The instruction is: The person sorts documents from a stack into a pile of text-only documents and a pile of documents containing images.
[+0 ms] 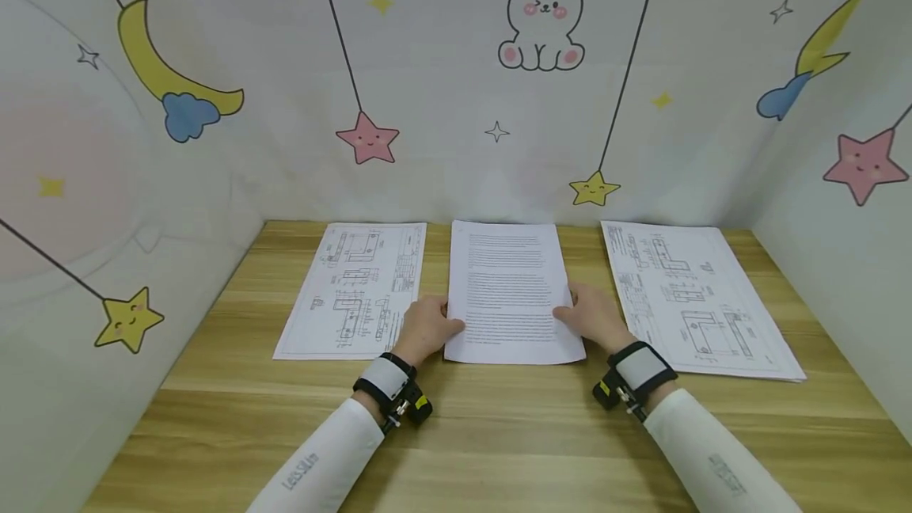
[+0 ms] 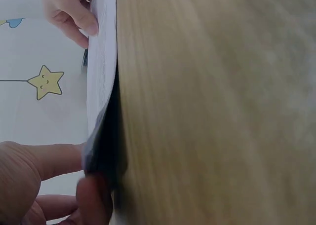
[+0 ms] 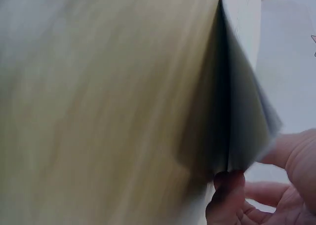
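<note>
One paper with technical drawings lies at the outer side of the left hand, which wears one strap at its wrist and pinches, thumb above and fingers beneath, the left edge of one set of text pages, its sheets uncountable here. Those pages lie between the two hands, both side edges raised off the wooden table; the right hand, with a second strap, pinches their right edge, and a second drawing paper lies at its outer side.
</note>
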The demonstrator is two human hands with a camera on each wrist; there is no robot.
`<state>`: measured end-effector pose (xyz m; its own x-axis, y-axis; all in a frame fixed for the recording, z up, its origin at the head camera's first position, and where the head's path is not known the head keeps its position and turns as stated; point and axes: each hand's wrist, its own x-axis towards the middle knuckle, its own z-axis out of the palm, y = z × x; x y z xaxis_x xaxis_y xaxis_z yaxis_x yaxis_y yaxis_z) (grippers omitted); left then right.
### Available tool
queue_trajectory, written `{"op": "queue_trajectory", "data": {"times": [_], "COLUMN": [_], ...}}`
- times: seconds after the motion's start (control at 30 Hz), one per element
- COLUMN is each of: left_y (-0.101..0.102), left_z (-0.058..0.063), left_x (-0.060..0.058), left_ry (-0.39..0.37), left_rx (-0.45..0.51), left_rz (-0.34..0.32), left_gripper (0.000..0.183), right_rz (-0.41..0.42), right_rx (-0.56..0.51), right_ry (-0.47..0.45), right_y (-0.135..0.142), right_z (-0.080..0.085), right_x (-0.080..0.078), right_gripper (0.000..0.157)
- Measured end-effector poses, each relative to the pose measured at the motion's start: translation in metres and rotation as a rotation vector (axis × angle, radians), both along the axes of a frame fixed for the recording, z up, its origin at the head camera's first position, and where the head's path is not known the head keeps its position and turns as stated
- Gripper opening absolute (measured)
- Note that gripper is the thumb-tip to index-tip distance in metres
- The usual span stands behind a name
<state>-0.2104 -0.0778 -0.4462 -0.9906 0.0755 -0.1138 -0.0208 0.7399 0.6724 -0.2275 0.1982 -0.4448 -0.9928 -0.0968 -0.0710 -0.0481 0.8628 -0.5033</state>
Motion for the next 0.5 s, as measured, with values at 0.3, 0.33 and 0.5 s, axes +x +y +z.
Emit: {"op": "queue_trajectory", "data": {"times": [0.3, 0.33, 0.5], "left_y": [0.017, 0.022, 0.054], "left_z": [0.005, 0.006, 0.011], "left_x": [0.002, 0.003, 0.01], "left_ry": [0.148, 0.17, 0.146], "left_rx": [-0.109, -0.081, 0.135], "left_rz": [-0.013, -0.023, -0.131], "left_gripper": [0.044, 0.043, 0.038], "right_rz": [-0.047, -0.054, -0.119], "right_rx": [-0.102, -0.118, -0.079], "right_ry": [-0.03, -0.001, 0.103], "right_y": [0.042, 0.049, 0.087], "right_z": [0.021, 0.024, 0.032], "right_x": [0.007, 0.009, 0.018], "right_gripper": [0.057, 0.056, 0.055]}}
